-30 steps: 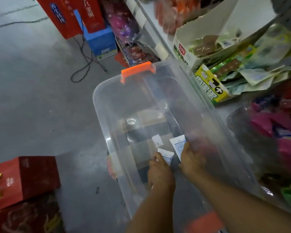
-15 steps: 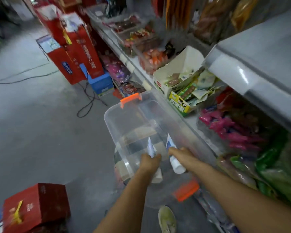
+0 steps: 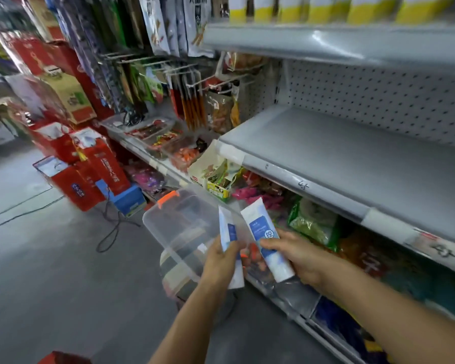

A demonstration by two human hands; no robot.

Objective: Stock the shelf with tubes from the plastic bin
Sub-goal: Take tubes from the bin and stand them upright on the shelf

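Observation:
My left hand (image 3: 220, 261) grips a white tube with a blue label (image 3: 227, 232), held upright with its crimped end up. My right hand (image 3: 298, 254) grips a second white and blue tube (image 3: 263, 232), tilted with its cap end down to the right. Both tubes are lifted above the near end of the clear plastic bin (image 3: 168, 227) with orange latches, which stands on the floor in front of the shelving. A bare grey shelf (image 3: 352, 153) with a pegboard back lies to the upper right of my hands.
The lower shelf (image 3: 313, 224) under the bare one is packed with snack bags. Hanging packets fill the hooks (image 3: 168, 72) at the back left. Red gift boxes (image 3: 90, 166) and a blue box stand on the grey floor, with a black cable (image 3: 111, 227) beside the bin.
My hands picked a tube each from the bin's bottom and lifted them out. My view rose from the bin up to the shelves.

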